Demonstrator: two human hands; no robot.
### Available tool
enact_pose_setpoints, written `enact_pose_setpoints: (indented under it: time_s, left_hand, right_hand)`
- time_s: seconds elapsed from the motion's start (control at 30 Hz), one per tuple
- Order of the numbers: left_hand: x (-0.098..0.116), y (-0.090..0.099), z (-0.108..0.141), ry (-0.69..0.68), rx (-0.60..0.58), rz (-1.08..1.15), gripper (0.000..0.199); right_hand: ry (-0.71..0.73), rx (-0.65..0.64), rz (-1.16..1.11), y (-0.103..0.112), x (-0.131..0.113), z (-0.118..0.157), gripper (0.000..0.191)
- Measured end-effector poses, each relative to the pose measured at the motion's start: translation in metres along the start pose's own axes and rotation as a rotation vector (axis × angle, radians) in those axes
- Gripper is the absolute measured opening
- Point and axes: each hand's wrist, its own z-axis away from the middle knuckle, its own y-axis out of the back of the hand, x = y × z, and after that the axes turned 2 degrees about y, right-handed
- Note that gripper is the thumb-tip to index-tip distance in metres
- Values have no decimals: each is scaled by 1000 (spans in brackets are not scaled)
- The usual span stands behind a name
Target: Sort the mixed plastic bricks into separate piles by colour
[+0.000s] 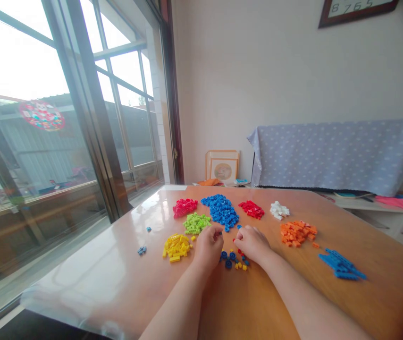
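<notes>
Both hands hover close together over the middle of the table. My left hand (208,246) is closed in a pinch, with a small dark piece (220,233) showing at its fingertips. My right hand (253,242) is closed too; a bit of red shows at its fingertips, but whether it is held cannot be told. Below and between them lies a small mixed group: dark blue round pieces (228,264), yellow bricks (241,267) and a few red and blue bits. Beyond the hands spreads a heap of blue round pieces (222,210). Lime green bricks (196,223) lie just behind my left hand.
Around the wooden table (145,293) lie piles of yellow bricks (176,246), pink-red pieces (185,207), red pieces (251,209), white pieces (279,210), orange bricks (298,233) and long blue pieces (341,264). Some grey-blue pieces (142,250) sit left, near the window.
</notes>
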Motion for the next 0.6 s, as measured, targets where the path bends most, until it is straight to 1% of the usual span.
enact_pose_setpoints:
  time_s: [0.1,0.2,0.33,0.4,0.5,0.6]
  left_hand:
    - [1,3,2,-42,8,-19,22]
    - [3,7,5,-66,35,-27,24]
    - [12,14,8,-30,141,-1,25]
    - [16,22,11,-34,164,2,26]
    - [16,45,20,-18,196,-11,24]
    - [3,83,35,16,242,-49,23]
  right_hand:
    - [59,42,-34,0,1,-1,10]
    - [134,121,-114,2,2,-1,13]
    - [251,189,-229,4,-1,3,21]
    - [299,214,-285,5,-1,7,22]
    - [314,256,-342,6,0,12,24]
    - [291,312,-370,8,3,14,27]
